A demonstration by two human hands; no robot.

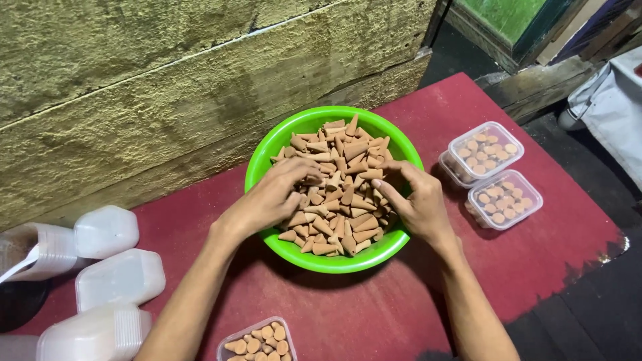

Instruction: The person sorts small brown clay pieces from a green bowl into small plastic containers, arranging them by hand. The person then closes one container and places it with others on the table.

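Observation:
A bright green bowl (267, 150) sits on a red mat, heaped with several brown cone-shaped pieces (341, 180). My left hand (271, 197) rests palm down on the left side of the heap, its fingers spread among the cones. On the right side, my right hand (414, 200) reaches into the pile with curled fingers touching cones; whether either hand grips one cannot be made out. A small clear plastic tub (257, 342) partly filled with upright cones stands at the near edge between my forearms.
Two lidded clear tubs of cones (485, 150) (505, 198) lie right of the bowl. Stacks of empty white plastic tubs (117, 277) lie at the left. A rough stone wall (167, 80) runs behind. The red mat (548, 254) ends at the right, with dark floor beyond.

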